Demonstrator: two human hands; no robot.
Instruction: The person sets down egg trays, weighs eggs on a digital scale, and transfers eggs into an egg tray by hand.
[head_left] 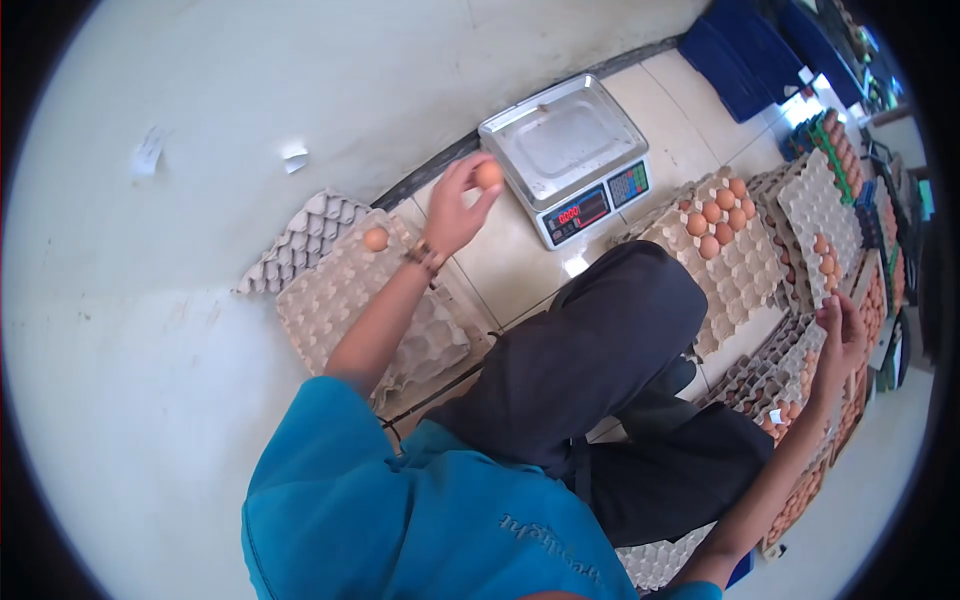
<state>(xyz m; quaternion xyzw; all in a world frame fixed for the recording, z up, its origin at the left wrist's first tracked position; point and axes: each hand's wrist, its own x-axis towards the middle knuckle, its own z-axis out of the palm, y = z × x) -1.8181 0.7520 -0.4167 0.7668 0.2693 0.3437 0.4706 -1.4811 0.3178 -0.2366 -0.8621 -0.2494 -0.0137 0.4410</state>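
My left hand (pixel 457 212) pinches a brown egg (pixel 488 175) between thumb and fingers, just left of the scale's metal pan. This digital scale (pixel 570 150) stands on the floor with red digits lit and no eggs on its pan. Below my left forearm lies a cardboard egg tray (pixel 340 290) with a single egg (pixel 375 239) at its upper edge. At the far right, my right hand (pixel 845 335) has its fingers apart beside a few eggs (pixel 828 262) in a stacked tray. No egg is visible in that hand.
Right of the scale, a tray (pixel 735 290) holds several eggs (pixel 722 212) at its upper end. More stacked trays and rows of eggs (pixel 800 505) line the right side. Blue crates (pixel 745 60) stand at the back. A wall (pixel 180 230) borders the left.
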